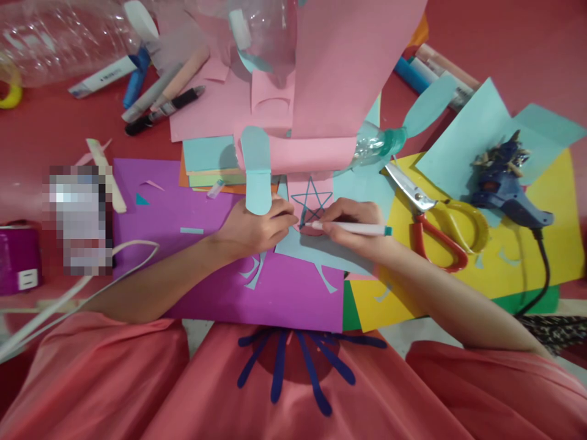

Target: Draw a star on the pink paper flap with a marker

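Observation:
My right hand (355, 223) is closed round a white marker (362, 228) with a green end, its tip low on a small pink paper piece (298, 186). A five-pointed star (312, 198) in dark teal lines is drawn on that pink piece. My left hand (263, 226) rests at the left edge of the pink piece, fingertips near the marker tip; whether it grips anything is hidden. Just above, a bottle (373, 145) wrapped in pink paper lies sideways, with light blue paper strips (257, 165) attached to it.
Red-and-yellow-handled scissors (422, 214) and a blue glue gun (509, 189) lie right on yellow paper (554, 244). Purple paper (293, 293) spreads below my hands. Pens (160, 110) and a clear plastic bottle (68, 43) are at upper left. A white cable (55, 311) crosses the left side.

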`<state>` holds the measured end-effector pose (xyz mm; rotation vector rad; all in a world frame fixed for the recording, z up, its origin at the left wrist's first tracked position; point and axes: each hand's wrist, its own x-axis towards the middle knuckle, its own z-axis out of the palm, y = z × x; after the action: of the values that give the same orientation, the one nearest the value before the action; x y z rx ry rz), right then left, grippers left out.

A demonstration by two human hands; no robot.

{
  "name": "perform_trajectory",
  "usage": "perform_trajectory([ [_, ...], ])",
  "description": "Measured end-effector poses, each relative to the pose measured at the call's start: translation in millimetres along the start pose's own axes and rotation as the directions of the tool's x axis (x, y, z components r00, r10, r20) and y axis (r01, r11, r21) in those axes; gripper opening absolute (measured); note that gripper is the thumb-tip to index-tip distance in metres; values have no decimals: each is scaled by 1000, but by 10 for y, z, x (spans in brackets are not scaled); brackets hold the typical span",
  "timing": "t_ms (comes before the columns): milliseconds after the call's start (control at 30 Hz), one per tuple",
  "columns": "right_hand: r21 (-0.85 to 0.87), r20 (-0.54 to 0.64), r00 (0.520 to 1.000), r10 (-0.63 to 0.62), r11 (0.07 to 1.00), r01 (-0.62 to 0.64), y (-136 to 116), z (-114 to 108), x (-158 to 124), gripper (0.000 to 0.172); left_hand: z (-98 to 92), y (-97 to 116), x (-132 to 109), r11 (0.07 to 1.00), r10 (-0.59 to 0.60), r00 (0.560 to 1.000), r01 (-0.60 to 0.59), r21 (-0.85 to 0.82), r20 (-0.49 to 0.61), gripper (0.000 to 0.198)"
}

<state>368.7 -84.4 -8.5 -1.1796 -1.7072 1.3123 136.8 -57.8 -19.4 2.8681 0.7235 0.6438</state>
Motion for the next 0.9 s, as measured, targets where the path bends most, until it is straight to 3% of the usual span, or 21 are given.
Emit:
perform_trajectory([
  [167,119,-158,986,54,992,-36,25,-9,13,33,25,-7,-21,999,-37,998,39,-24,53,31],
  [367,16,-80,996,44,999,-43,31,11,9,8,24,-17,-35,998,-43,996,46,-41,79,29],
  [900,-109,-49,998,31,993,-36,-8,33,5,8,-14,7,16,999,12,1000,-12,32,-13,26],
])
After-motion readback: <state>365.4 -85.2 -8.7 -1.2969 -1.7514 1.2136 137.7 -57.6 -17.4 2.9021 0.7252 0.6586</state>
